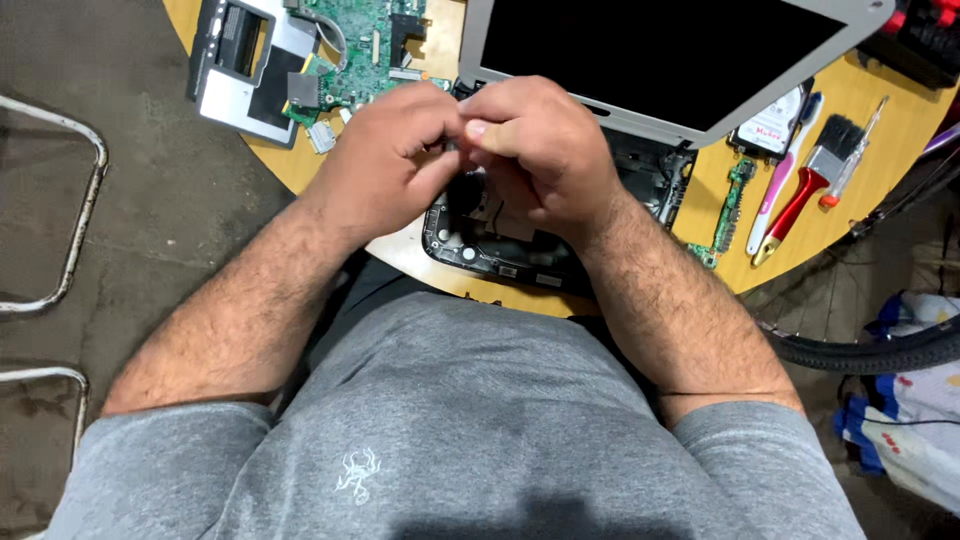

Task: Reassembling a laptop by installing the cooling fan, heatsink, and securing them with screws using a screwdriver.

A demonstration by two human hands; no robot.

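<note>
Closest to us is our grey T-shirt (pixel 450 440), and both bare forearms run up from it to the edge of the round wooden table (pixel 905 120). Our left hand (pixel 385 160) and right hand (pixel 540 150) meet over the opened black laptop base (pixel 480 245), fingertips pressed together around something small between them; whatever it is stays hidden behind the fingers, so we cannot tell what we are pinching. Both hands are curled tight, the left with its fingers bent in toward the right, the right with its thumb laid over the top. The laptop base lies directly under the hands at the near edge of the table, its inner frame bare, touching the silver-rimmed screen (pixel 660 50) that tilts up just behind the hands. To the right of the base lie a narrow green circuit strip (pixel 730 210), a pink and white toothbrush (pixel 780 185), a red-handled paintbrush (pixel 805 185) and a small screwdriver (pixel 850 155), side by side. Beyond them, partly under the screen's corner, sits a hard drive (pixel 775 125). At the far left of the table we see a green circuit board (pixel 355 45) beside a grey and black laptop panel (pixel 235 60). Off the table, a metal chair frame (pixel 85 180) stands on the concrete floor to the left and a bicycle tyre (pixel 870 350) curves in at the right.
</note>
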